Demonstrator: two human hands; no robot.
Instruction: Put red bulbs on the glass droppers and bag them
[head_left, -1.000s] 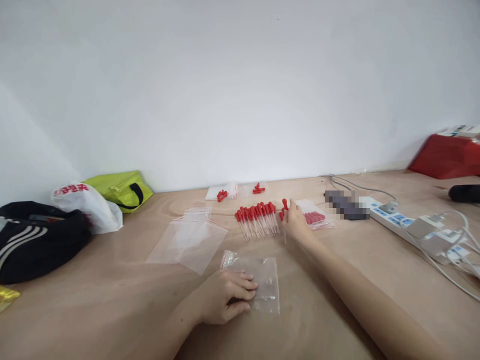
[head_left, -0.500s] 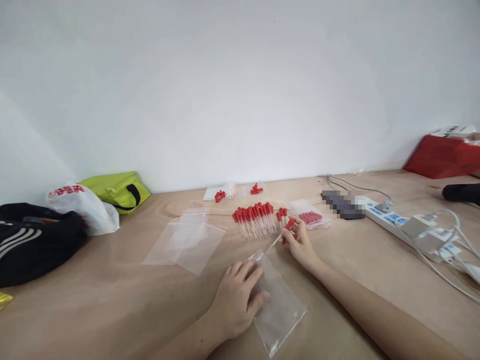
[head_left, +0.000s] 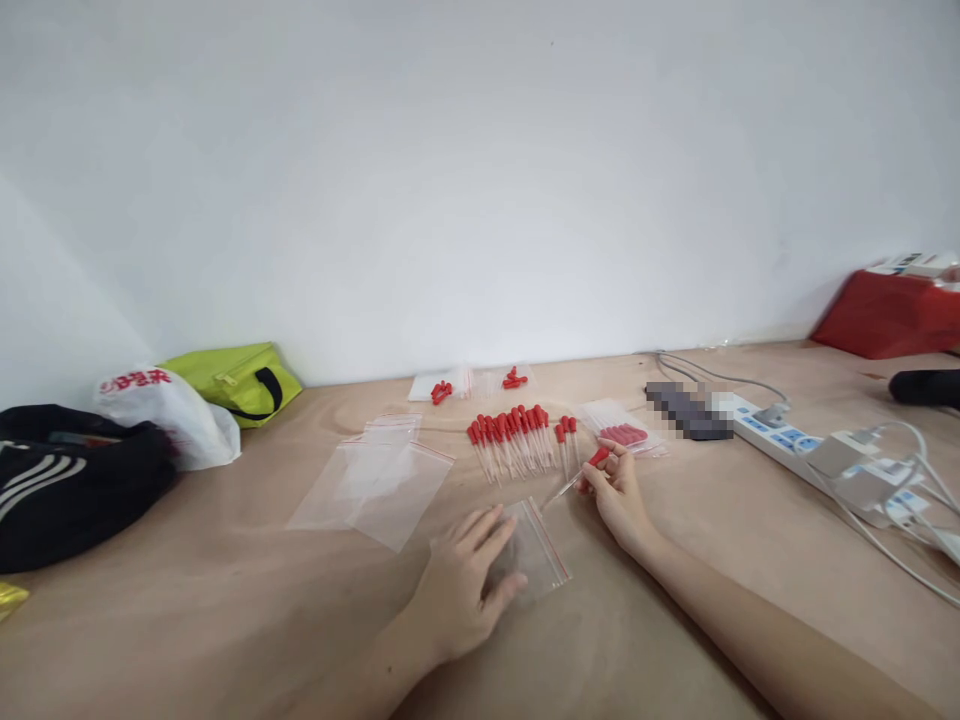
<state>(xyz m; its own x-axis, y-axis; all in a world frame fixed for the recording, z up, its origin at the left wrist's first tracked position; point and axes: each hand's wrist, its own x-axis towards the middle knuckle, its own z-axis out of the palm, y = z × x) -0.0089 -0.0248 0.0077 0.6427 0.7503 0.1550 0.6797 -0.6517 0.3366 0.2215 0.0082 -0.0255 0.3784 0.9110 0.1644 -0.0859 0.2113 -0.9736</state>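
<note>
A slim dropper [head_left: 598,457] with a red bulb and a clear, narrow stem slants down to the left, its tip just beside the red-lined opening of a small clear zip bag [head_left: 546,552]. The right hand [head_left: 619,498] pinches it near the bulb; the left hand [head_left: 466,582] lies with fingers loosely spread and thumb apart, resting on the bag. Beyond them, similar droppers [head_left: 513,424] lie in a tight row — red bulbs away from the viewer — and flat clear bags [head_left: 397,495] overlap to the left.

The table [head_left: 225,630] is a smooth tan-brown, running back to a plain pale wall [head_left: 480,200]. At left sit a black bag [head_left: 90,500] with white stripes, a white plastic bag [head_left: 187,425] and a lime-green bag [head_left: 225,372]; at right, a white power strip [head_left: 759,425] with cables, and a red bag [head_left: 892,315] farther back.
</note>
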